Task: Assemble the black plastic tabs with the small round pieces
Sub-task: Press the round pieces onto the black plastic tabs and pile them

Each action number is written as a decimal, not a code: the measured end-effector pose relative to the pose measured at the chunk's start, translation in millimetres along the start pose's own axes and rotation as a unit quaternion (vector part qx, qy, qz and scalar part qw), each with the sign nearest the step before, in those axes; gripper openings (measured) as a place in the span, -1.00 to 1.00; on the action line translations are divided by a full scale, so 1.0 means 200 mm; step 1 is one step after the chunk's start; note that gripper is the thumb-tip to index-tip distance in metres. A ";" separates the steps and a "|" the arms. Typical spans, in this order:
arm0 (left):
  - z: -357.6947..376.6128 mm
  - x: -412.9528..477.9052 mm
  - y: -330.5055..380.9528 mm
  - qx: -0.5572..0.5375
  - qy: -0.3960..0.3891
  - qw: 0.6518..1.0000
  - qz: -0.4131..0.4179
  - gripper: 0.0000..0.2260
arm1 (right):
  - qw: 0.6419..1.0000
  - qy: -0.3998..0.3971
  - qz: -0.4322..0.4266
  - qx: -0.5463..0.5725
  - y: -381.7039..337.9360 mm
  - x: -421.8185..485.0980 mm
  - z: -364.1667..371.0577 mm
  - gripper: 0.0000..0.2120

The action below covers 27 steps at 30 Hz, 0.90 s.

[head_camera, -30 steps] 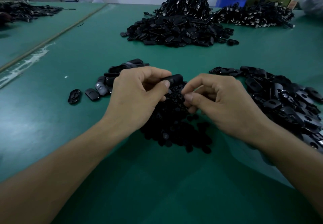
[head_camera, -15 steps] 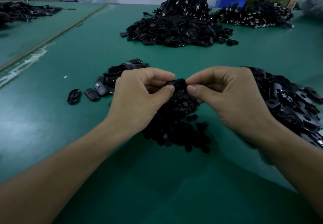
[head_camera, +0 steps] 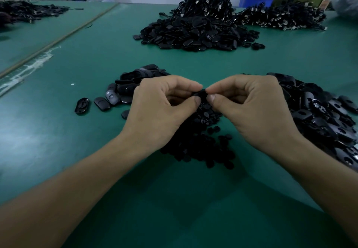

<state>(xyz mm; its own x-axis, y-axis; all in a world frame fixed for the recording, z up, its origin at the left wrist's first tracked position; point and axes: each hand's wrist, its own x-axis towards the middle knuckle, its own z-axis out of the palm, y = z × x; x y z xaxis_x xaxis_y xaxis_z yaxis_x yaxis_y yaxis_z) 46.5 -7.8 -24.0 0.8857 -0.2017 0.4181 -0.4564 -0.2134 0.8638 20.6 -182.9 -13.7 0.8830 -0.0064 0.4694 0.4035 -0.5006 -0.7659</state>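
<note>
1. Seating a round piece into a tab looks to be the step in hand. Both hands meet just above the heap of small round pieces (head_camera: 203, 147), and one black plastic tab (head_camera: 199, 93) is held up between them.
2. The left hand (head_camera: 160, 110) is closed on the tab, pinching one end between the thumb and the bent forefinger. Its other fingers are curled underneath.
3. The right hand (head_camera: 251, 110) pinches the tab's other end in the same way, its fingertips almost touching those of the left. I cannot tell whether a round piece sits under those tips, because the fingers hide it.
4. A loose pile of tabs (head_camera: 319, 112) lies on the green table (head_camera: 58, 131) just beside the right hand. A smaller group of tabs (head_camera: 126, 90) lies behind and to the left of the left hand.
5. The next move probably calls for a firm, square squeeze so the piece sits flush. After that the tab would be set aside and a fresh one taken. The piece is small and could slip out into the heap.
</note>
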 end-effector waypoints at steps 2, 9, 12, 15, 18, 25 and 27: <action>0.00 0.00 0.00 -0.003 -0.002 1.000 0.003 -0.80 | 1.000 -0.001 -0.005 -0.008 0.00 0.00 0.00 -0.81; 0.00 -0.01 0.00 0.019 -0.018 0.999 0.027 -0.78 | 0.999 -0.010 -0.014 -0.036 -0.02 -0.01 0.01 -0.74; 0.00 -0.01 -0.01 0.022 -0.024 0.999 0.035 -0.79 | 0.998 -0.001 -0.016 -0.059 -0.02 -0.01 0.01 -0.75; 0.01 -0.02 -0.01 0.032 -0.033 0.998 0.038 -0.77 | 0.997 -0.008 -0.021 -0.076 -0.03 -0.02 0.01 -0.73; 0.01 -0.02 -0.02 0.061 -0.039 0.996 0.049 -0.80 | 0.996 -0.010 -0.010 -0.091 -0.03 -0.02 0.02 -0.70; 0.01 -0.04 0.00 0.173 -0.010 0.977 0.123 -0.81 | 0.998 0.000 0.021 -0.064 -0.03 -0.02 0.02 -0.69; 0.01 -0.04 0.00 0.198 -0.004 0.970 0.140 -0.82 | 0.998 -0.004 0.017 -0.063 -0.03 -0.02 0.03 -0.72</action>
<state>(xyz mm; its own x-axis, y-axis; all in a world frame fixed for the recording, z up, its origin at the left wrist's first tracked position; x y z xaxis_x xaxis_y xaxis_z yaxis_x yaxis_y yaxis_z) 39.6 -8.5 -26.7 0.7218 -0.3118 0.6179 -0.6777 -0.4995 0.5397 16.0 -174.9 -13.0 0.8977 -0.0183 0.4403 0.3404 -0.6058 -0.7192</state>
